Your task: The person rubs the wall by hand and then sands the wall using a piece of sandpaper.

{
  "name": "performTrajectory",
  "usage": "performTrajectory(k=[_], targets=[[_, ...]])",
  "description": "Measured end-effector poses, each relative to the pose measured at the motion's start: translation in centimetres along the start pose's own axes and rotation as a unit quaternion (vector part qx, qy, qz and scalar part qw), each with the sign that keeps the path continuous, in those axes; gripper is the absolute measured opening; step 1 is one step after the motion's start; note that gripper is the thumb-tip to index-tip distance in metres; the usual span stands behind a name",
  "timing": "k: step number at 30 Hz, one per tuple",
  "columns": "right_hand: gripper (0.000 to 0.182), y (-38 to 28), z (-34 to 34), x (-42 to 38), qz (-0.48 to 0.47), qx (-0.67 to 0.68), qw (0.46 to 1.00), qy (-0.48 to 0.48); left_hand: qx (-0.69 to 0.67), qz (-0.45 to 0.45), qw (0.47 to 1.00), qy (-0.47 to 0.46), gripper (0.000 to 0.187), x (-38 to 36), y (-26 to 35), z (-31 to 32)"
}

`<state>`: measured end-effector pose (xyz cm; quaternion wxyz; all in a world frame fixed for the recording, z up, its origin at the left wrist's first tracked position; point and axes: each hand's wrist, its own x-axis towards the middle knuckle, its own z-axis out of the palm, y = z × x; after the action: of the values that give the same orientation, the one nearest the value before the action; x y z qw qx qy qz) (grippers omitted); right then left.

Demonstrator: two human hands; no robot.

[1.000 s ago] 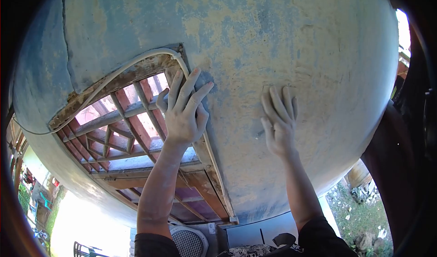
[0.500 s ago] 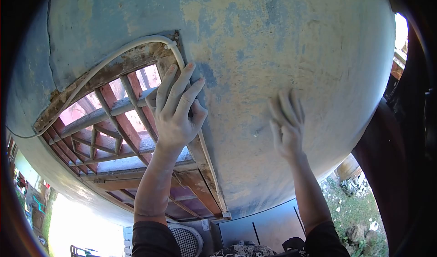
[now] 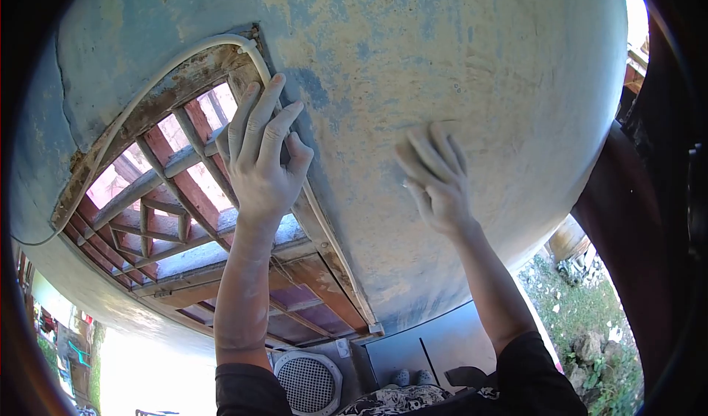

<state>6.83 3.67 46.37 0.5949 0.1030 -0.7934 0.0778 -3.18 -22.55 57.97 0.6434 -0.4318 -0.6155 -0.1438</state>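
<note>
My left hand [image 3: 264,172] rests with fingers stretched and apart at the edge of the window frame [image 3: 240,80], its fingertips by the pale cable [image 3: 259,63] running along the frame. Right of it, my right hand [image 3: 436,184] lies over the wall [image 3: 361,158], fingers extended and blurred by motion. Whether anything is under its palm is hidden. Pale dust coats both hands. The wall is worn, with patchy blue and cream paint.
A wooden lattice [image 3: 177,172] fills the window opening, with reddish panels behind it. Below stand a speaker-like box with a round grille [image 3: 306,383] and a grey metal surface [image 3: 420,346]. Dark cloth [image 3: 619,217] hangs at right, near grass and rubble [image 3: 582,342].
My right hand has moved left and slightly up over the wall. The whole view has shifted, while my left hand stays at the window frame.
</note>
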Motion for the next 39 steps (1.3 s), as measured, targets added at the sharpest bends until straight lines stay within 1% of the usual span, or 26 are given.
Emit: performTrajectory(k=[1, 2, 4, 5, 7, 8, 10, 11, 12, 14, 15, 16, 18, 19, 21, 22, 24, 25, 26, 28, 29, 33, 35, 36, 38, 39], targets=[[0.042, -0.5, -0.4, -0.4, -0.021, -0.002, 0.998, -0.057, -0.001, 0.001, 1.000, -0.001, 0.045, 0.0, 0.0, 0.0], [0.042, 0.2, 0.0, -0.8, -0.018, -0.003, 0.998, -0.056, -0.003, 0.003, 1.000, -0.002, 0.045, -0.2, -0.1, -0.1], [0.042, 2.5, 1.0, -1.5, 0.009, -0.013, 1.000, 0.027, -0.010, -0.003, 1.000, -0.007, 0.044, -0.5, -0.3, 0.1], [0.042, 3.0, 1.0, -2.1, 0.011, -0.014, 0.999, 0.030, -0.011, 0.000, 1.000, -0.006, 0.044, -0.8, -0.5, 0.1], [0.043, 3.2, 0.6, -3.3, 0.123, 0.033, 0.987, 0.100, -0.024, 0.018, 1.000, 0.003, 0.042, -1.5, -0.8, 0.2], [0.043, 2.8, 1.3, -4.0, 0.127, 0.031, 0.986, 0.100, -0.029, 0.019, 0.999, 0.001, 0.042, -1.8, -1.1, 0.3], [0.042, 1.5, 3.7, -5.5, 0.078, 0.051, 0.990, 0.105, -0.029, 0.031, 0.999, 0.028, 0.044, -2.5, -1.6, 0.6], [0.041, 0.6, 4.1, -6.8, 0.055, 0.007, 0.996, 0.070, -0.031, 0.034, 0.999, 0.023, 0.045, -2.7, -1.7, 0.6], [0.041, 0.5, 3.7, -7.4, 0.058, 0.006, 0.996, 0.066, -0.034, 0.032, 0.999, 0.019, 0.045, -2.6, -1.5, 0.3], [0.041, 0.8, 2.5, -8.0, 0.042, -0.020, 0.999, 0.012, -0.013, 0.047, 0.999, -0.013, 0.043, -2.4, -1.2, -0.1], [0.042, 1.7, 3.0, -7.9, 0.046, 0.015, 0.997, 0.061, -0.021, 0.048, 0.999, -0.012, 0.044, -2.6, -1.4, 0.1], [0.042, 2.1, 3.6, -7.9, 0.049, 0.010, 0.997, 0.063, -0.025, 0.050, 0.998, -0.010, 0.044, -2.7, -1.4, 0.1], [0.043, 2.1, 5.2, -7.6, 0.122, 0.007, 0.979, 0.163, -0.021, 0.060, 0.998, -0.008, 0.046, -2.7, -1.2, 0.1], [0.043, 1.1, 5.9, -7.3, 0.123, 0.002, 0.979, 0.165, -0.030, 0.059, 0.998, -0.013, 0.047, -2.7, -1.3, 0.1], [0.043, -1.0, 7.1, -7.1, 0.091, 0.095, 0.968, 0.214, -0.037, 0.060, 0.997, -0.017, 0.047, -3.0, -1.3, 0.1], [0.043, -1.8, 6.6, -7.8, 0.089, 0.094, 0.968, 0.215, -0.040, 0.059, 0.997, -0.023, 0.048, -3.0, -1.4, 0.1], [0.041, -3.2, 5.4, -9.4, 0.085, 0.032, 0.993, 0.078, -0.064, 0.064, 0.996, 0.006, 0.050, -3.1, -1.8, 0.8], [0.040, -1.6, 5.6, -9.6, 0.034, 0.001, 0.996, 0.082, -0.058, 0.066, 0.996, 0.003, 0.050, -3.1, -1.8, 0.8], [0.040, -0.2, 5.8, -9.8, 0.032, 0.003, 0.996, 0.084, -0.052, 0.067, 0.996, 0.000, 0.050, -3.2, -1.8, 0.7], [0.040, 1.1, 5.7, -9.2, 0.070, -0.005, 0.988, 0.140, -0.037, 0.072, 0.997, -0.016, 0.048, -3.2, -1.5, 0.3], [0.039, 1.6, 5.8, -9.1, 0.116, 0.024, 0.976, 0.181, -0.027, 0.075, 0.996, -0.031, 0.047, -3.2, -1.3, 0.1], [0.037, -1.1, 6.1, -9.0, 0.173, 0.055, 0.964, 0.194, -0.024, 0.090, 0.995, -0.032, 0.046, -3.1, -1.1, 0.3], [0.036, -2.7, 6.2, -10.0, 0.075, 0.022, 0.994, 0.078, -0.022, 0.097, 0.995, -0.030, 0.046, -3.1, -1.3, 0.3], [0.036, -2.2, 6.1, -10.1, 0.075, 0.022, 0.994, 0.079, -0.022, 0.099, 0.994, -0.029, 0.046, -3.1, -1.3, 0.3], [0.038, -0.3, 5.5, -10.5, 0.005, -0.043, 0.998, 0.036, -0.014, 0.091, 0.995, -0.040, 0.047, -3.2, -1.3, 0.1], [0.038, 0.4, 5.2, -10.2, 0.005, -0.045, 0.998, 0.037, -0.015, 0.093, 0.995, -0.038, 0.047, -3.2, -1.3, 0.2]])
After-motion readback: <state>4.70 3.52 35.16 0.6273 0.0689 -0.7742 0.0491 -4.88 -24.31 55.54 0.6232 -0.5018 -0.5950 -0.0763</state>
